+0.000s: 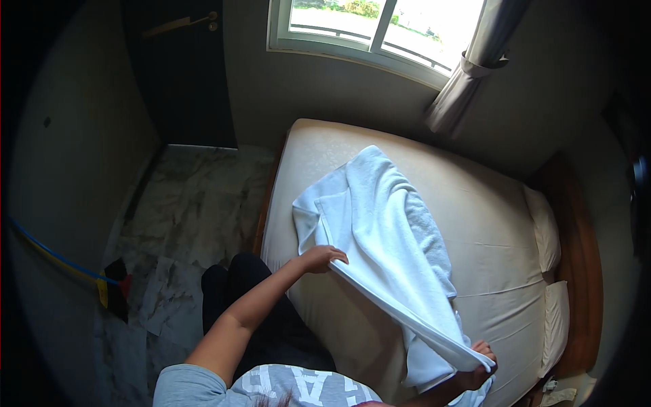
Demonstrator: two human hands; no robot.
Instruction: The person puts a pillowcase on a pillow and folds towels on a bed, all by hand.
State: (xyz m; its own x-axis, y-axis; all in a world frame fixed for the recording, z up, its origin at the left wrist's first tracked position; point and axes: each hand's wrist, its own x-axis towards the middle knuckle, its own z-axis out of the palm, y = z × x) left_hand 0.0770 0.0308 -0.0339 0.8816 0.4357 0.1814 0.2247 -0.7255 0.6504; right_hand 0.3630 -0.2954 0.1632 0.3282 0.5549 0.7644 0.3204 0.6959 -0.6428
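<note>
A large light blue towel [386, 230] is spread loosely over the bed, with folds down its middle and its far corner lying on the mattress. My left hand [325, 259] is closed on its near edge, at the left. Further right and closer to my body, my right hand [480, 359] grips another part of the same edge. Between both hands the edge runs taut and slightly raised. Some of the cloth hangs below my right hand, partly hidden by my forearm.
The bed's cream-covered mattress [488, 203] lies under the cloth. Two pillows [555, 325] rest against the wooden headboard [580, 271]. Behind are a window [380, 47] and a tied curtain [468, 74]. A dark door [180, 81] and a blue-and-yellow pole [57, 252] are at left.
</note>
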